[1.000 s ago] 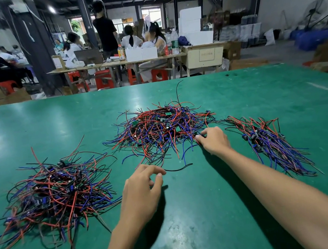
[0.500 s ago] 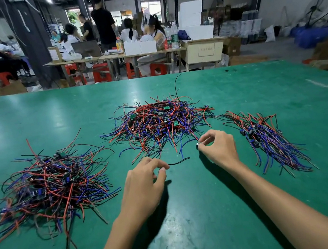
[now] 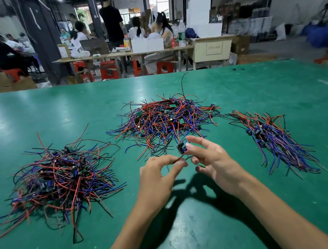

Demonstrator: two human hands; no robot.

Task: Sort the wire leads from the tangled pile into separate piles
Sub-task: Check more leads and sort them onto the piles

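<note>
Pinched in right hand (image 3: pixel 211 161): small black-and-blue component wire lead (image 3: pixel 181 149), black tail running toward 8 o'clock into left hand's (image 3: pixel 159 179) pinch. Held above green surface (image 3: pixel 193 234), at 6 o'clock of tangled red, blue and black wire pile (image 3: pixel 164 120). No legible writing.

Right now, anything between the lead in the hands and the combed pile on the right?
Nothing visible. The wire lead, pinched by both hands, hangs over bare green table; the path to the right pile is open. The tangled pile lies behind it.

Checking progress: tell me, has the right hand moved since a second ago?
Yes. The right hand has drawn back from the middle pile toward the person, lifted, pinching a small component.
</note>
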